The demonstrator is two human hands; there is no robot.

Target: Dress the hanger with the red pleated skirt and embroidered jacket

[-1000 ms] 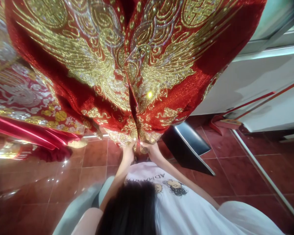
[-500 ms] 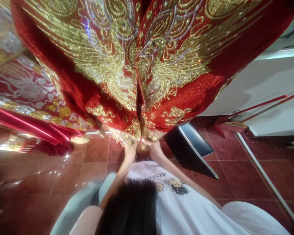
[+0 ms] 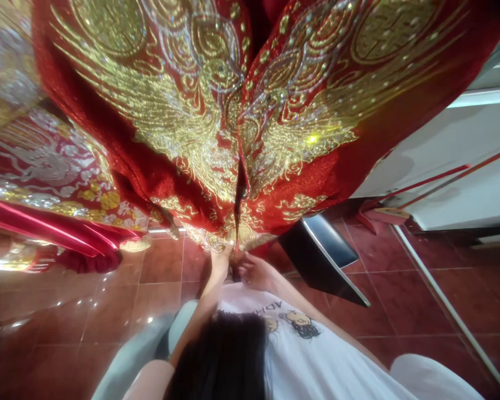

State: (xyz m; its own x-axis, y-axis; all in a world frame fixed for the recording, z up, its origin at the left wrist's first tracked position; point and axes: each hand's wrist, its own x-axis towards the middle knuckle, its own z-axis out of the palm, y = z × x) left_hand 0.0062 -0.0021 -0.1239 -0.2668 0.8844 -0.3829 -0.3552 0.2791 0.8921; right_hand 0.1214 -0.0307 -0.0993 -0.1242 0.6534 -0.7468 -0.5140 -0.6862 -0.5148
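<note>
A red garment (image 3: pixel 241 111) with thick gold and silver embroidery hangs in front of me and fills the upper half of the view. Its front opening runs down the middle to the hem (image 3: pixel 220 236). My left hand (image 3: pixel 220 261) reaches up and pinches the hem edge at the bottom of the opening. My right hand (image 3: pixel 255 272) is just below the hem, beside the left hand, fingers loosely bent and apart with nothing in them. My dark hair and white printed shirt (image 3: pixel 316 355) fill the bottom.
A second red embroidered garment (image 3: pixel 45 166) and red satin cloth (image 3: pixel 54 228) lie at the left. A black flat panel (image 3: pixel 320 258) leans behind the hem on the red tiled floor (image 3: pixel 400 300). A white wall (image 3: pixel 454 166) with red sticks (image 3: pixel 425 180) stands right.
Both hands held the hem together before. Now my right hand has dropped slightly away from the hem and its fingers have loosened; the left hand still grips. The garment has shifted a little right.
</note>
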